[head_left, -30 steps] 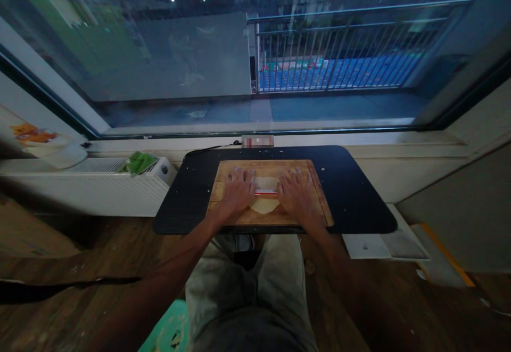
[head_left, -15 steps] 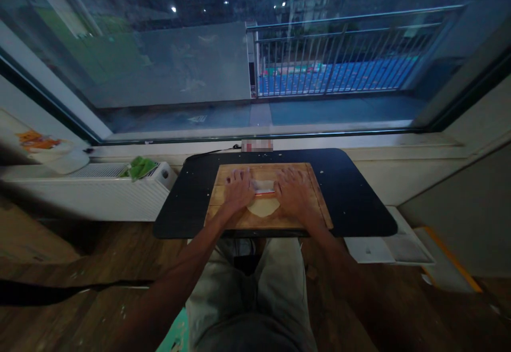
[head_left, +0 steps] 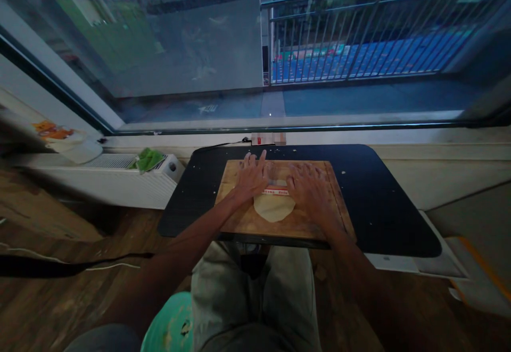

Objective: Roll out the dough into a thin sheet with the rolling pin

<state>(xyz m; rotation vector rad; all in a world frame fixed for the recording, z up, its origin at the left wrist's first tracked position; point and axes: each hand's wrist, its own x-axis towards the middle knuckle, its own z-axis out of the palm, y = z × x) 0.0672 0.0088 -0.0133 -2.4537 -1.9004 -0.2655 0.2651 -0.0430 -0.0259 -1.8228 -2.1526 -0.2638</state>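
On a wooden cutting board [head_left: 239, 221] lies a thin, flat round of pale dough [head_left: 273, 209]. Across its far part rests a pale rolling pin [head_left: 276, 190] with a red and white printed strip. My left hand [head_left: 252, 176] lies palm down over the pin's left end, its fingers stretched forward and apart. Over the right end, my right hand [head_left: 306, 181] is also palm down, fingers extended over the board. Both hands cover the pin's ends, so only its middle shows.
The board sits on a black table [head_left: 387, 208] dotted with small white crumbs. Behind it are a window sill and a small red and white box [head_left: 263, 139]. A radiator [head_left: 120, 179] with a green cloth [head_left: 148, 159] stands left. A green stool [head_left: 170, 325] is below.
The pin's printed strip has turned into fuller view, and more dough shows on my side of it. My left fingers are spread wider. The whole view has tilted and shifted slightly.
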